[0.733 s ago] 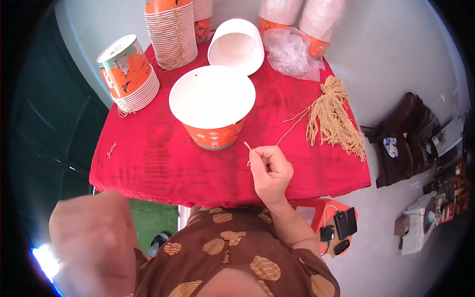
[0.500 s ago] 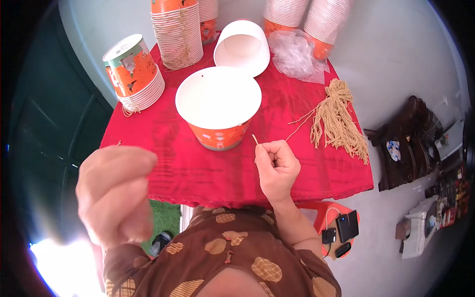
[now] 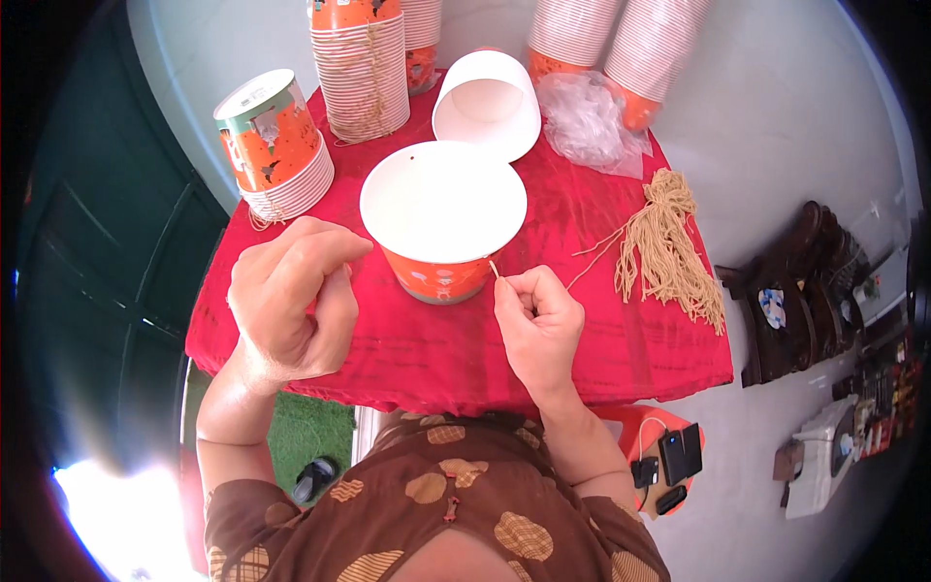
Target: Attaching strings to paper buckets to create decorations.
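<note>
A white paper bucket (image 3: 443,204) with an orange printed outside stands upright in the middle of the red-covered table. Just in front of its right side, my right hand (image 3: 539,320) pinches a tan yarn strand (image 3: 496,269). The strand's short end points up at the bucket's near right rim and seems to touch it. My left hand (image 3: 294,301) is raised left of the bucket, fingers curled and forefinger toward the wall; anything between its fingertips is hidden. A bundle of tan yarn (image 3: 669,247) lies on the right, with loose strands trailing toward my right hand.
Behind the bucket, another white bucket (image 3: 488,102) lies tipped with its mouth toward me. Nested bucket stacks (image 3: 364,82) line the back, with a shorter stack (image 3: 276,145) at left. Crumpled clear plastic (image 3: 592,121) is at back right. An orange stool (image 3: 630,427) holds black devices below.
My left hand has swung up and right, from the table's near left edge toward the bucket. The yarn end in my right hand has come close against the bucket's rim.
</note>
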